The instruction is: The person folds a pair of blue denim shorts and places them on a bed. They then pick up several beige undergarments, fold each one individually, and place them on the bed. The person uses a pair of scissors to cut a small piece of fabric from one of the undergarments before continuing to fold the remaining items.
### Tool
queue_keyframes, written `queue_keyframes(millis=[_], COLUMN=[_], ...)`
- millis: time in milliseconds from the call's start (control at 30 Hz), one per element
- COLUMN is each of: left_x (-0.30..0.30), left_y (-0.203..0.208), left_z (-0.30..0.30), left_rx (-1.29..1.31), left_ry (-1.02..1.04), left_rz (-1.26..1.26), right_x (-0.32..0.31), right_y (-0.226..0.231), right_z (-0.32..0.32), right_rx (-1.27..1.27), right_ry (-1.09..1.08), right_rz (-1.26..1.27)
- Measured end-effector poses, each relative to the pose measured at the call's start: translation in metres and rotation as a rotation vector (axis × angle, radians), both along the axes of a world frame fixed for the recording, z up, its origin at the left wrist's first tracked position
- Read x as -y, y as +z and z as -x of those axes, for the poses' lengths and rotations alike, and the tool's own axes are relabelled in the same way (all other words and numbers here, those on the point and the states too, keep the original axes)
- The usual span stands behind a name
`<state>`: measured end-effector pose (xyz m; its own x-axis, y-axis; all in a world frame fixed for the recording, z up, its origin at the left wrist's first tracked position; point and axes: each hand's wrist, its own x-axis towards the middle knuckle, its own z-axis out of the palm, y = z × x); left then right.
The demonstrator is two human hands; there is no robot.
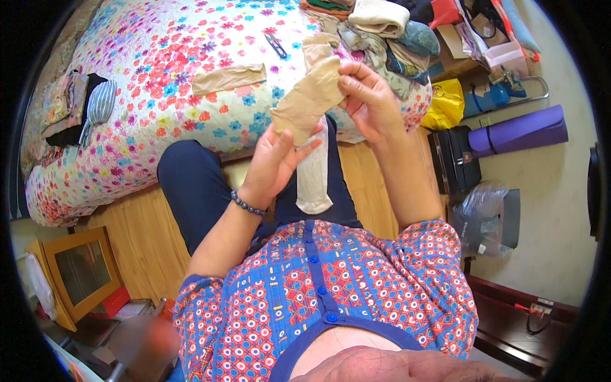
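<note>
A beige sock (310,95) is stretched on a slant in front of me, above the bed's near edge. The fingertips of my right hand (372,105) pinch its upper right end. At its lower left part, my left hand (272,162) grips it, with some fingers behind the fabric and others spread. A paler sock (313,181) lies lengthwise over my lap. On the bed, one more beige sock (229,79) lies flat to the left, and beige fabric (318,49) shows just behind the held sock. Small dark thread snips (275,44) rest between them.
The bed (146,83) has a flowered cover. Folded clothes (67,105) lie at its left, and a clothes pile (388,48) at its far right. Along the right wall are a yellow bag (444,105), a rolled purple mat (519,130) and a black case (455,159).
</note>
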<state>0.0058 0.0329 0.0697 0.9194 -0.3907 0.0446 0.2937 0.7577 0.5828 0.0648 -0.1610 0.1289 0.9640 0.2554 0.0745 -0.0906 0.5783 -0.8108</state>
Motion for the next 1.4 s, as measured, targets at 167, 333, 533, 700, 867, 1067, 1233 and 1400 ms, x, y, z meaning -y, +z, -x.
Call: queue_keyframes(millis=[167, 333, 533, 700, 867, 1067, 1233, 1400], left_x=[-0.025, -0.037, -0.046, -0.046, -0.052, -0.060, -0.062, -0.070], left_y=[-0.031, -0.047, -0.069, -0.071, -0.057, -0.056, -0.058, -0.041], left_z=[0.004, 0.017, 0.017, 0.018, 0.017, 0.017, 0.017, 0.022], left_rx=[-0.131, -0.149, -0.184, -0.245, -0.226, -0.239, -0.262, -0.054], left_ry=[0.100, 0.200, 0.222, 0.252, 0.146, 0.060, 0.074, 0.213], left_rz=[-0.258, -0.300, -0.278, -0.299, -0.231, -0.209, -0.247, -0.604], right_x=[0.007, 0.007, 0.003, -0.003, -0.002, 0.002, 0.001, -0.005], right_y=[-0.063, -0.097, -0.108, -0.102, -0.109, -0.121, -0.123, -0.109], right_z=[0.037, 0.058, 0.072, 0.076, 0.078, 0.078, 0.077, 0.079], right_rx=[-0.070, -0.169, -0.170, -0.188, -0.249, -0.220, -0.155, -0.159], right_ry=[-0.274, -0.292, -0.232, -0.148, -0.166, -0.188, -0.214, -0.173], right_rz=[0.146, 0.160, 0.177, 0.145, 0.140, 0.187, 0.195, 0.075])
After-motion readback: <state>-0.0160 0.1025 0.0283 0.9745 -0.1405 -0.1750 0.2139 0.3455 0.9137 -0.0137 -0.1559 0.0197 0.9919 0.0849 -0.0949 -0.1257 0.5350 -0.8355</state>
